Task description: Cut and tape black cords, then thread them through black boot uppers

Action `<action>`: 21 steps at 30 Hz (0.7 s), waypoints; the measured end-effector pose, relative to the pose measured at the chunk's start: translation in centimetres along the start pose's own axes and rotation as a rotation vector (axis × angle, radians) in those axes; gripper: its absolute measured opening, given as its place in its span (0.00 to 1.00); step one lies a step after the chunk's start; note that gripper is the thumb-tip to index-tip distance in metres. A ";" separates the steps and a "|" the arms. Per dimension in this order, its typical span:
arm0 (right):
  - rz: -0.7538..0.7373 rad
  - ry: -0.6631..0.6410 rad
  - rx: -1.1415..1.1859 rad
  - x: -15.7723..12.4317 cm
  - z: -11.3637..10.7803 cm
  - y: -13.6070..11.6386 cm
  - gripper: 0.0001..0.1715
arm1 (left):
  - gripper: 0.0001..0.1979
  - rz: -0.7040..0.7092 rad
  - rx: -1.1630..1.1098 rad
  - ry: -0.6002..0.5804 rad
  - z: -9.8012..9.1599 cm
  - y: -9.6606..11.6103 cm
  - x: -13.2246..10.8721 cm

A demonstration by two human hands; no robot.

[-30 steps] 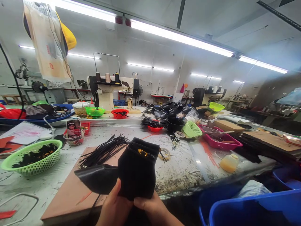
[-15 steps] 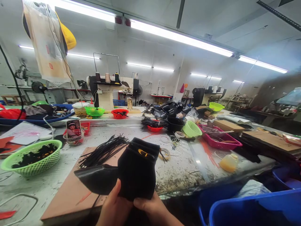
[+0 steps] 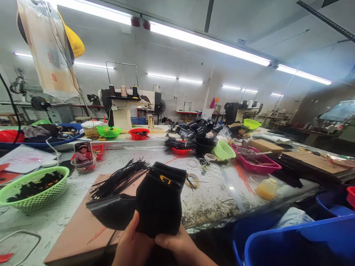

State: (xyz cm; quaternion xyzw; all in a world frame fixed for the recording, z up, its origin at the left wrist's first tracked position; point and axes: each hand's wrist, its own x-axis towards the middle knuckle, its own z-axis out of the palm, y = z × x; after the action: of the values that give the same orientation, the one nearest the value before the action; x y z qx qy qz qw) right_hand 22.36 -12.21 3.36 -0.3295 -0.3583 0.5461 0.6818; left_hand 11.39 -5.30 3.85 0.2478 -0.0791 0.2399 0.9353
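Between my two hands is a black boot upper (image 3: 159,207), held up over the near edge of the bench, with a gold buckle (image 3: 165,180) on a strap near its top. My left hand (image 3: 134,236) grips its lower left side, thumb along the front. My right hand (image 3: 177,242) closes on the bottom right, thumb across the lower edge. A smooth black leather piece (image 3: 112,210) extends left from the upper; whether it is joined cannot be made out. Behind it a bundle of thin black straps (image 3: 120,179) lies on a pinkish board (image 3: 74,234).
At left stands a green basket (image 3: 59,194) of black pieces with buckles, near a phone (image 3: 83,153) propped in a clear tub. A sewing machine (image 3: 122,114) stands behind. To the right are a magenta basket (image 3: 273,168), a bottle of yellowish liquid (image 3: 266,189) and a blue bin (image 3: 302,236).
The view has shifted slightly, so the surroundings sit a little further left. Both hands keep the same hold on the boot upper, which stays nearly still.
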 end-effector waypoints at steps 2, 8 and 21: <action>0.006 0.015 0.003 -0.1 0.3 -0.5 0.39 | 0.30 -0.018 -0.005 -0.008 0.0 0.0 0.0; 0.014 0.016 0.011 -0.2 0.7 -1.1 0.39 | 0.30 -0.034 0.040 0.035 -0.2 0.2 0.0; -0.018 -0.042 -0.090 0.0 0.2 -0.8 0.40 | 0.32 -0.047 0.006 0.031 -0.2 0.4 0.1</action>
State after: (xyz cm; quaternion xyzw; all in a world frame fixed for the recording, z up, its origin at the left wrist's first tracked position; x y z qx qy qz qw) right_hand 22.63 -12.31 4.14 -0.3451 -0.3994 0.5300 0.6637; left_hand 11.27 -4.86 3.93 0.2489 -0.0582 0.2218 0.9410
